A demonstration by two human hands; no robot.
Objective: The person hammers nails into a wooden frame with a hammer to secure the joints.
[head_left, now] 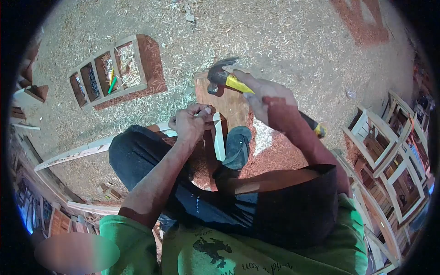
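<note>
My right hand (273, 101) is wrapped round the handle of a claw hammer (238, 85) with a black head and a yellow-and-black grip. The hammer head hangs over a wooden block (224, 106) on the ground. My left hand (190, 123) is closed in a pinch at the corner of a wooden frame (219, 137) between my legs. Whatever lies between its thumb and finger is too small to make out. A long curved wooden piece (82, 150) runs out to the left from the frame. My shoe (238, 147) rests beside the block.
A divided wooden tray (107, 94) at the upper left holds small fasteners, a yellow pencil-like stick and a green one. Wooden frames (385, 151) are piled at the right. Wood shavings (275, 36) cover the ground, and more timber (59, 222) lies at the lower left.
</note>
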